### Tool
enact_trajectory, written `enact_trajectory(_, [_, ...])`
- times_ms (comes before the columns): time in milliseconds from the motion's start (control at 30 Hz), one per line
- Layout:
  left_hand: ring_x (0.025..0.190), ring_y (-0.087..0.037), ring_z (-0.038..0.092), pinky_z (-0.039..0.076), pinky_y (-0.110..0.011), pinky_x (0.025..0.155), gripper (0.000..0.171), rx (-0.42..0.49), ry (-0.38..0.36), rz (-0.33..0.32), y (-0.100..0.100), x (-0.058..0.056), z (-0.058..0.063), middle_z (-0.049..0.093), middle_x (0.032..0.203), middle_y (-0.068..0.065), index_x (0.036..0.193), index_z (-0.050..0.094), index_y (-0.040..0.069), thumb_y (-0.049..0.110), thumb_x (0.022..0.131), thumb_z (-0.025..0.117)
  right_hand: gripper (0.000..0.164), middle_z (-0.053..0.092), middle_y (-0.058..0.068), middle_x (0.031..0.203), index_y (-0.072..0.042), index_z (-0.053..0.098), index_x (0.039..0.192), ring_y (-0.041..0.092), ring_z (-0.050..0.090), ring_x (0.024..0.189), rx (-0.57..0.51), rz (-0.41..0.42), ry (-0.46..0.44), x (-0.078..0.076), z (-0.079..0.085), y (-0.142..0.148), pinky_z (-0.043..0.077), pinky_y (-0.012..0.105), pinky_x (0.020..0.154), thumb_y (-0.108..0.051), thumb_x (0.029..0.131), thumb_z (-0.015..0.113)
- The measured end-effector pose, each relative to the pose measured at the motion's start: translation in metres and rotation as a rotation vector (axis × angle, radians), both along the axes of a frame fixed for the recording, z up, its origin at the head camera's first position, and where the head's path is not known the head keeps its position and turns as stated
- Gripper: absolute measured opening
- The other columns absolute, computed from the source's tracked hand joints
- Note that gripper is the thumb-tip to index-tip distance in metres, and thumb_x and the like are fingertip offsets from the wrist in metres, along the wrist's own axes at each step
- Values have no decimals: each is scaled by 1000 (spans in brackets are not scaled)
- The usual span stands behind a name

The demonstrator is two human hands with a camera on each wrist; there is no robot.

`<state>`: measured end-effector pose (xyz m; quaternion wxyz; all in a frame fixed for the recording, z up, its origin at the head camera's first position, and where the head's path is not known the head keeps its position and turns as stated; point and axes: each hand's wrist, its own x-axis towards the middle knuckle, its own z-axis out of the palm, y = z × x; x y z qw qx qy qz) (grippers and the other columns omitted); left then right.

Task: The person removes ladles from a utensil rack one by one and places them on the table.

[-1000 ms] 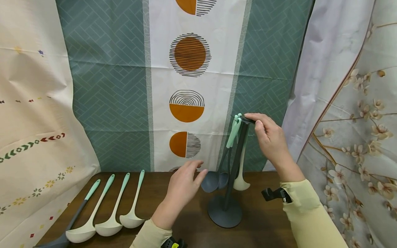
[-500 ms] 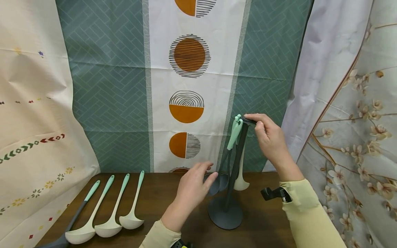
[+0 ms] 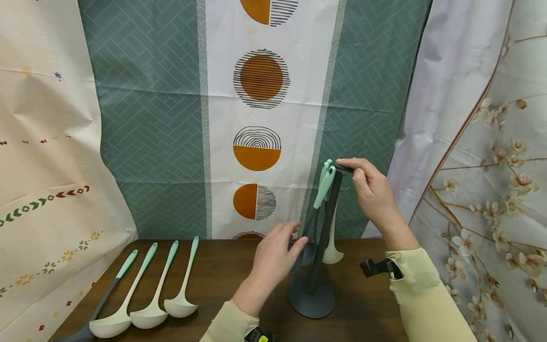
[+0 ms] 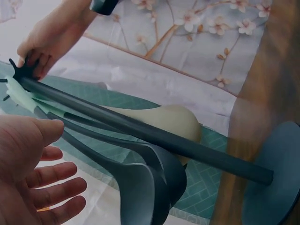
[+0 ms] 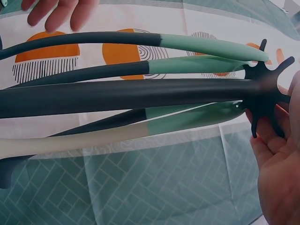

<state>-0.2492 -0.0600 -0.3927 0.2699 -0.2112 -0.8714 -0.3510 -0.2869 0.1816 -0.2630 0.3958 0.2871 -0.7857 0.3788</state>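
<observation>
A dark utensil stand with a round base rises from the table. My right hand holds its hooked top, fingers curled among the hooks. Dark ladles with mint handles hang on the left side of the pole, and a cream ladle hangs behind it. My left hand is beside the dark bowls, its fingers relaxed and slightly bent. In the left wrist view that hand holds nothing, palm and fingertips facing the hanging handles.
On the left of the brown table lie three cream ladles with mint handles and one dark utensil, its lower end cut off by the frame. Patterned cloth hangs behind the table and along both sides.
My left hand has moved right, up to the hanging dark ladles. The front dark ladle's bowl has shifted right, closer to the pole. My right hand stays on the stand's top.
</observation>
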Motion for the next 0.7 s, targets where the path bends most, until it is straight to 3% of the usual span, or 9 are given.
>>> enact_trajectory(200, [108,-23,73,60,-46,90,41,-9,-34,-4,7,-6,-5,73,124,-3,142,70,13,34,107,77,42,71,6,140,-15,75,141,16,54,102,-25,35,-27,1,0,-1,37,30,87,-17,119,39])
enact_trajectory(367, [108,-24,73,60,-46,91,42,-8,-42,-4,9,-9,-7,74,124,-3,143,70,12,34,107,76,43,72,3,141,-19,77,140,18,48,84,-48,29,-37,4,2,-5,36,33,81,-20,119,39])
enact_trajectory(433, [108,-24,73,60,-46,91,41,-6,-45,-1,10,-10,-7,74,123,-3,143,71,13,34,107,76,44,72,2,142,-19,77,140,19,50,85,-57,13,-46,4,2,-6,36,34,80,-22,119,39])
enact_trajectory(533, [106,-23,73,60,-45,91,40,-7,-47,-2,11,-10,-8,75,120,-3,141,72,12,33,107,76,42,71,2,144,-19,77,141,20,63,116,-63,-3,-65,6,0,-5,44,33,95,-26,120,41])
enact_trajectory(600, [105,-23,73,60,-45,90,39,-7,-47,-6,12,-10,-7,75,118,-3,140,72,11,32,107,76,40,69,5,146,-16,77,141,21,56,142,-63,-8,-70,6,0,-4,44,39,112,-27,120,45])
enact_trajectory(700, [104,-22,73,61,-44,90,38,-5,-51,-9,14,-11,-6,75,117,-3,138,73,11,33,107,76,37,68,8,146,-13,77,139,25,49,151,-54,-25,-48,7,1,-3,39,54,121,-31,119,52])
